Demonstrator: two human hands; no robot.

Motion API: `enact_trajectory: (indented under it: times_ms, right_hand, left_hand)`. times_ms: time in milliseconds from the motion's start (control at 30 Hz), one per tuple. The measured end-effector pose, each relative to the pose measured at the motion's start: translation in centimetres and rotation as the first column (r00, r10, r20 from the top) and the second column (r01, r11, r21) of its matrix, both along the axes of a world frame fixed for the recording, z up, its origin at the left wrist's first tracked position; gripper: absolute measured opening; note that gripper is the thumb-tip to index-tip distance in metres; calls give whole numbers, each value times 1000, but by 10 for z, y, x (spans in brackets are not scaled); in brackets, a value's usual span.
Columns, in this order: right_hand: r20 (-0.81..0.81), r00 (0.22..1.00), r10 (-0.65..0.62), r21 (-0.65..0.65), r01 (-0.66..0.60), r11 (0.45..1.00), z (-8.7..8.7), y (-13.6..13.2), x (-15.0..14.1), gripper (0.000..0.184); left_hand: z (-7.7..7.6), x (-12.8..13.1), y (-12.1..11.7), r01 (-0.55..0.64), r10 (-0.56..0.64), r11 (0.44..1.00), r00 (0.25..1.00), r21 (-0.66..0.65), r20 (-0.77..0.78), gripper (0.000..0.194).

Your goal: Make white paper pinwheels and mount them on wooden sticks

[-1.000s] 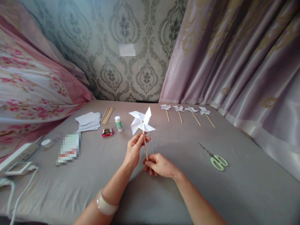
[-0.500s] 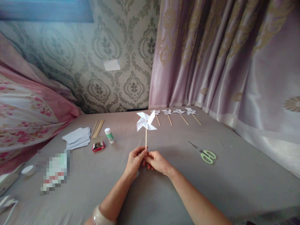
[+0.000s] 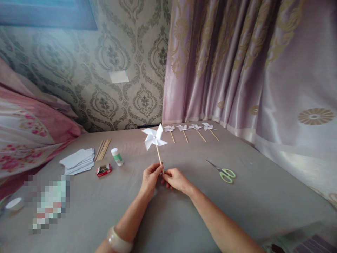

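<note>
A white paper pinwheel (image 3: pixel 154 138) on a thin wooden stick stands upright above the grey bed sheet (image 3: pixel 184 211), leaning slightly left. My left hand (image 3: pixel 150 177) pinches the lower end of the stick. My right hand (image 3: pixel 175 179) is closed on the same stick end, touching the left hand. A pale bangle sits on my left wrist.
Several finished pinwheels (image 3: pixel 189 128) lie in a row at the back by the curtain (image 3: pixel 250 70). Green-handled scissors (image 3: pixel 223 173) lie to the right. To the left are a paper stack (image 3: pixel 77 161), wooden sticks (image 3: pixel 102 149), a glue bottle (image 3: pixel 116 156), a small red box (image 3: pixel 104 170) and a tape roll (image 3: pixel 14 204).
My left hand slid down the stick to meet the right at its bottom end. The pinwheel now tilts left. The camera has turned up and to the right.
</note>
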State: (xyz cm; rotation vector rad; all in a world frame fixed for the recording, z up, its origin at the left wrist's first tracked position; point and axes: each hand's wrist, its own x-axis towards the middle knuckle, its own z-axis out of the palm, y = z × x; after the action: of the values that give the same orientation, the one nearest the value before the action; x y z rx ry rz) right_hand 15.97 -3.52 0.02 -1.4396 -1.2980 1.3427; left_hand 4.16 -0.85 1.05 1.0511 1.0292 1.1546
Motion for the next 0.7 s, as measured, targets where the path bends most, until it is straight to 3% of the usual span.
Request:
enact_trajectory:
  times_ms: [133, 267, 367, 467, 533, 700]
  right_hand:
    - [83, 996, -32, 29, 29, 999, 4, 9, 20, 19]
    - [101, 977, -186, 188, 165, 968, 23, 33, 32, 13]
    - [134, 927, -351, 379, 280, 882, 42, 51, 30, 18]
    - [307, 818, -486, 548, 265, 793, 55, 63, 20, 28]
    - [434, 752, -496, 562, 204, 801, 60, 65, 14, 34]
    - [660, 634, -403, 459, 84, 884, 65, 60, 2, 38]
  left_hand:
    - [-2, -12, 3, -67, 67, 998, 997, 1, -49, 43]
    - [-1, -17, 5, -76, 76, 997, 996, -16, -54, 43]
    - [0, -17, 3, -75, 73, 997, 996, -28, -53, 42]
    - [0, -17, 2, -84, 82, 995, 995, -44, -49, 43]
    - [-1, -17, 2, -95, 93, 994, 994, -55, -54, 44]
    - [-1, -17, 2, -104, 100, 992, 993, -67, -63, 45]
